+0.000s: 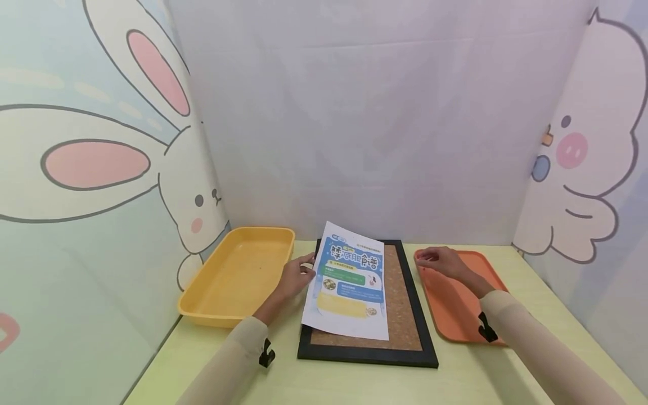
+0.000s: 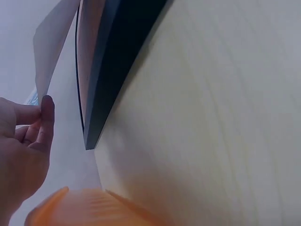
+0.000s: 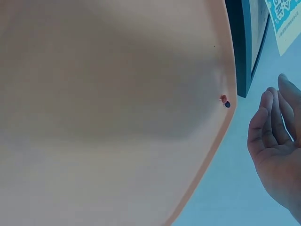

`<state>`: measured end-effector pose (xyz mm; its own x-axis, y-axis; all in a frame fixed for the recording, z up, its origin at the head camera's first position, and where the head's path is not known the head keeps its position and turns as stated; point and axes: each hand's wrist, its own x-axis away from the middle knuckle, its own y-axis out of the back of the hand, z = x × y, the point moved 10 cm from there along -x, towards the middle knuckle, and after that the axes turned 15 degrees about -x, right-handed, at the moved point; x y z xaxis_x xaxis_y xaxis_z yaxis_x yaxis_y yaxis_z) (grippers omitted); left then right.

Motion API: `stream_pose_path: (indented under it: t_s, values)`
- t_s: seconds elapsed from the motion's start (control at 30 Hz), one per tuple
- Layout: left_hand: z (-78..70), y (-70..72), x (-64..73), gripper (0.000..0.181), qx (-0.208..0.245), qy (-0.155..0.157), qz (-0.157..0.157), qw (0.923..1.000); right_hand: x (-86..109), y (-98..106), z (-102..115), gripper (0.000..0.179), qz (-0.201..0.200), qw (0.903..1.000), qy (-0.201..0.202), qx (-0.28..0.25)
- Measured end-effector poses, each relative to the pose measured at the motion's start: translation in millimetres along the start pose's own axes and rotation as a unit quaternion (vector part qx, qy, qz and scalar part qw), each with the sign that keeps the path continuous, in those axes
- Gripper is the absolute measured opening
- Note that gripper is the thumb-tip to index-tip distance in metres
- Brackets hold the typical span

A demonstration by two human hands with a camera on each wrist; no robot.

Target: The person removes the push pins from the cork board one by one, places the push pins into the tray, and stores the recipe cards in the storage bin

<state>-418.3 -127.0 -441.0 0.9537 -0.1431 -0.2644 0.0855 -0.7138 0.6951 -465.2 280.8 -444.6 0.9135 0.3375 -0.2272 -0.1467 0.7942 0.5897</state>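
A printed poster sheet (image 1: 349,281) with blue headings lies tilted over a black-framed cork board (image 1: 405,315). At the sheet's left edge, my left hand (image 1: 296,277) pinches it between thumb and fingers; in the left wrist view the paper (image 2: 52,42) rises from the fingertips, lifted off the board. My right hand (image 1: 442,261) is over the far left corner of an orange tray (image 1: 455,306), its fingers loosely bent with nothing between them. In the right wrist view, a red push pin (image 3: 223,99) and a dark push pin (image 3: 227,104) lie at the tray's corner.
A deep yellow tray (image 1: 238,275) stands left of the board, close to the left wall. The pale wood-look table (image 1: 364,388) is bounded by a plain fabric back wall (image 1: 364,140) and cartoon-printed side walls. Black clips (image 1: 266,354) sit at the sleeve cuffs.
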Motion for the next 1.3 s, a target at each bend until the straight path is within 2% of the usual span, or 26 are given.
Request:
stream_pose_path:
  t_s: [0.3, 0.47, 0.63, 0.9, 1.3]
  values:
    - [10.1, 35.6, 2.5, 0.057, 0.027, 0.020, -0.011, 0.9994, -6.6, 2.4, 3.4, 0.032, -0.004, 1.0000, 0.005, -0.003]
    - [25.9, 52.6, 7.2, 0.058, 0.040, 0.048, -0.014, 0.9979, -6.1, 4.6, 8.8, 0.034, -0.003, 0.9999, 0.010, -0.005]
    - [38.6, 69.0, 12.7, 0.059, 0.046, 0.050, -0.017, 0.9975, -6.1, 4.6, 7.3, 0.038, -0.003, 0.9999, -0.001, -0.014]
    - [61.8, 92.6, 20.3, 0.060, 0.030, 0.075, -0.005, 0.9968, -3.9, 5.4, 8.5, 0.043, -0.005, 0.9999, -0.004, -0.012]
    - [94.1, 131.3, 23.7, 0.059, -0.011, 0.097, -0.012, 0.9951, -5.2, 3.2, 16.2, 0.044, -0.002, 0.9998, 0.021, 0.003]
